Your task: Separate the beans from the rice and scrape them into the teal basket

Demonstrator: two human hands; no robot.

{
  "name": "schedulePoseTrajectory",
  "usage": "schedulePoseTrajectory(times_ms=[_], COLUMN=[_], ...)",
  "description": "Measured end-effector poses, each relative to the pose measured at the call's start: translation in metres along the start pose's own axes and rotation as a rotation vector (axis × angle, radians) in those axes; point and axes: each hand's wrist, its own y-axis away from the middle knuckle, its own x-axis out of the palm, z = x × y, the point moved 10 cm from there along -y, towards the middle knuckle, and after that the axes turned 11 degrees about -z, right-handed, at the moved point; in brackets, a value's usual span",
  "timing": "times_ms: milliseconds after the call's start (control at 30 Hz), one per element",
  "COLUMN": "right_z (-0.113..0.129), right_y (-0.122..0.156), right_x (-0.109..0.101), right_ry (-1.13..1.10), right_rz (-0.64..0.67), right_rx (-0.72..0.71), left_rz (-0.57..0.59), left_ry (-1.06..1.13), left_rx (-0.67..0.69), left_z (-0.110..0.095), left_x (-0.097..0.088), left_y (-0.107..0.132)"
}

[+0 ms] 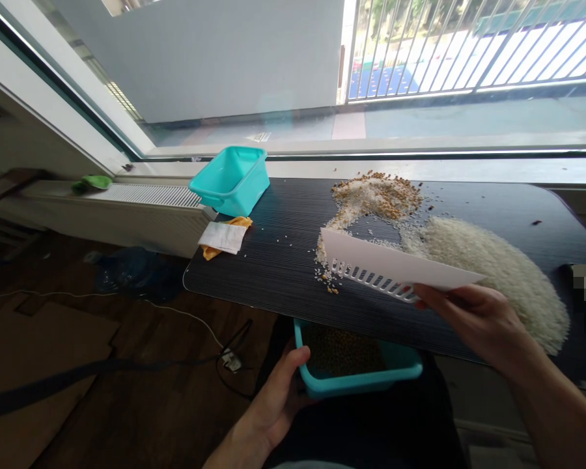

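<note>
My right hand [473,319] is closed on the end of a white slotted scoop [390,264] that rests edge-down on the dark table [273,260], beside a few stray grains. My left hand [278,391] grips the left rim of a teal bin [400,368] held below the table's near edge; the bin holds brown beans. Behind the scoop lies a mixed pile of rice and brown beans [376,195]. A large heap of white rice [493,267] spreads to the right of the scoop.
A second teal bin [232,179] stands at the table's far left corner, next to a white and orange cloth [224,238]. A radiator [146,195] runs along the window on the left. Cables [185,319] lie on the wooden floor.
</note>
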Motion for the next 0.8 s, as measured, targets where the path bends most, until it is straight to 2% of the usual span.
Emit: schedulePoseTrajectory(times_ms=[167,400,533,667,800], right_z=[-0.003,0.001,0.002,0.005,0.008], right_y=[0.004,0.009,0.003,0.004,0.009], right_x=[0.004,0.004,0.012,0.021,0.017], right_ry=[-0.003,0.019,0.017,0.029,0.046], right_rz=[0.039,0.032,-0.001,0.063,0.088], right_rx=[0.031,-0.025,-0.056,-0.063,-0.070], left_rz=[-0.014,0.017,-0.003,-0.011,-0.043], left_ry=[0.003,-0.015,-0.011,0.011,0.000], left_rx=[0.009,0.018,0.018,0.021,0.039], left_z=[0.000,-0.001,0.000,-0.003,-0.010], left_x=[-0.001,0.001,-0.003,-0.009,-0.018], left_y=[0.001,0.001,0.001,0.002,0.004])
